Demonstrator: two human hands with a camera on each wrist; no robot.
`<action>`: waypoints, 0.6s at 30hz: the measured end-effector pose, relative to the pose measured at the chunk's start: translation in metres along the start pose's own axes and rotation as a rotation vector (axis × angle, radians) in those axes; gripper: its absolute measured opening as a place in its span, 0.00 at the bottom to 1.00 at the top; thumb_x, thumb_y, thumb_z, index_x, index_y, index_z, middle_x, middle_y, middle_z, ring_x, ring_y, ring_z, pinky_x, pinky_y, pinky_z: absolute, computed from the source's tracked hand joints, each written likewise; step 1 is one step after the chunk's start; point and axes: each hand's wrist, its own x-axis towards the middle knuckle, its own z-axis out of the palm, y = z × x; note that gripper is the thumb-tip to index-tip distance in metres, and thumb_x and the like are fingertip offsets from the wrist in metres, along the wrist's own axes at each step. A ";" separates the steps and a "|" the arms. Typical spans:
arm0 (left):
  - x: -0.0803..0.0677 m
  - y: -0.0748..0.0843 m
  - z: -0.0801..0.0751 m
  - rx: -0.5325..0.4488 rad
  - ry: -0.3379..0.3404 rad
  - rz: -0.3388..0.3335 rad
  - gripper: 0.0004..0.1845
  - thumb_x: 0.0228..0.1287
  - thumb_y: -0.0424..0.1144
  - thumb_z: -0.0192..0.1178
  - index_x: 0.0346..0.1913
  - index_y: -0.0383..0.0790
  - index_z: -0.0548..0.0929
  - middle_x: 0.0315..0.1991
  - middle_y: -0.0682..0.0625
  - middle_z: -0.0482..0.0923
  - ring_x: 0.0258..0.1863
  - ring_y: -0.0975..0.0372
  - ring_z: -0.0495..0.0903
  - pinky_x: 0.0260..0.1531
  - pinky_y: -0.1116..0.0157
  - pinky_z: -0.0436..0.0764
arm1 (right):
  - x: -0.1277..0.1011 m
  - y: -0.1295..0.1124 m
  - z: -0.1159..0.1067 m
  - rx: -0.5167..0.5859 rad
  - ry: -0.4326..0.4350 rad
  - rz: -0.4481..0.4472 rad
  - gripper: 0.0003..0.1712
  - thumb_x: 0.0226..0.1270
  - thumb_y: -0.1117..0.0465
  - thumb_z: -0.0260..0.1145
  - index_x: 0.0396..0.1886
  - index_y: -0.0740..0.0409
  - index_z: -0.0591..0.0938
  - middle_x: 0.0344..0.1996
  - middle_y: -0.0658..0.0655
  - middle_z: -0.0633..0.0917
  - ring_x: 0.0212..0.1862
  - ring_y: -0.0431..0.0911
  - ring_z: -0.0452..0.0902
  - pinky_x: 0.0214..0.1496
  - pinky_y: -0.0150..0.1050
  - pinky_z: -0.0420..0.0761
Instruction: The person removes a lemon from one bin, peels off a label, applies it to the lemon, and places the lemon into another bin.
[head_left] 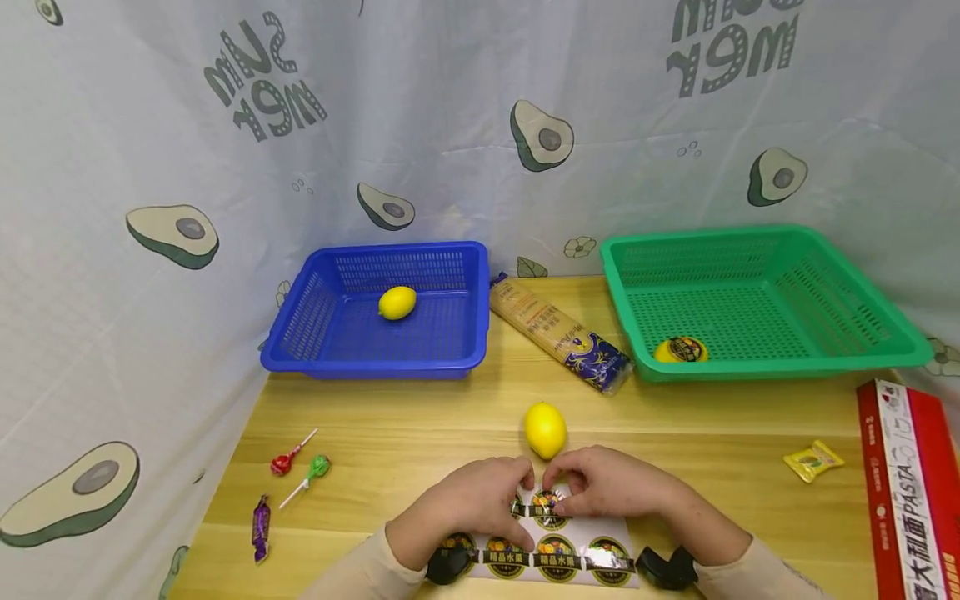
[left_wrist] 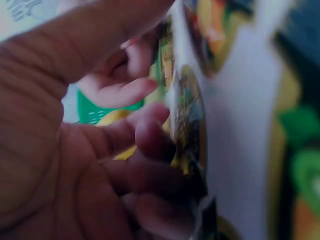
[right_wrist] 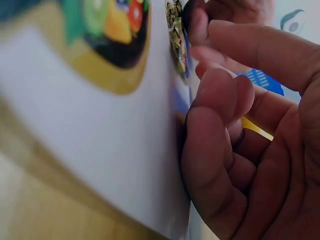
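A white sheet of round fruit stickers [head_left: 532,573] lies on the table at the front. My left hand [head_left: 480,500] rests over its left part, thumb and fingers spread apart and fingertips at the sheet. Over the upper stickers is my right hand [head_left: 611,483], with its index finger and thumb bent towards a round sticker [head_left: 550,521]. In the right wrist view its fingers [right_wrist: 207,145] are bent against the sheet, and the thumb stands apart from them. Just beyond both hands sits a yellow lemon [head_left: 545,430].
A blue basket [head_left: 375,367] holds a lemon [head_left: 397,302]; a green basket [head_left: 780,371] holds a stickered lemon [head_left: 681,349]. Between them lies a pasta packet [head_left: 558,329]. Lollipops [head_left: 282,463] and a purple candy [head_left: 261,528] lie left, a yellow candy [head_left: 813,461] and red pasta box [head_left: 911,492] right.
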 end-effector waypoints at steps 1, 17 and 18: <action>0.002 0.000 0.002 0.015 0.011 -0.014 0.32 0.44 0.54 0.82 0.49 0.51 0.76 0.30 0.62 0.73 0.27 0.71 0.71 0.29 0.74 0.72 | 0.001 0.001 0.000 -0.007 0.008 0.006 0.13 0.61 0.54 0.76 0.44 0.45 0.86 0.21 0.41 0.75 0.23 0.32 0.67 0.24 0.28 0.68; 0.009 -0.004 0.007 0.018 0.094 -0.062 0.35 0.41 0.54 0.84 0.50 0.48 0.76 0.34 0.60 0.75 0.30 0.69 0.73 0.32 0.71 0.73 | 0.004 0.003 -0.001 -0.039 0.067 0.030 0.12 0.61 0.58 0.76 0.45 0.48 0.89 0.21 0.42 0.77 0.23 0.32 0.68 0.25 0.28 0.70; 0.009 -0.005 0.007 0.018 0.095 -0.061 0.35 0.41 0.54 0.84 0.50 0.49 0.76 0.34 0.60 0.75 0.30 0.69 0.72 0.32 0.71 0.73 | 0.004 0.002 -0.001 -0.041 0.069 0.029 0.10 0.62 0.58 0.75 0.44 0.47 0.88 0.21 0.41 0.77 0.23 0.32 0.68 0.25 0.28 0.70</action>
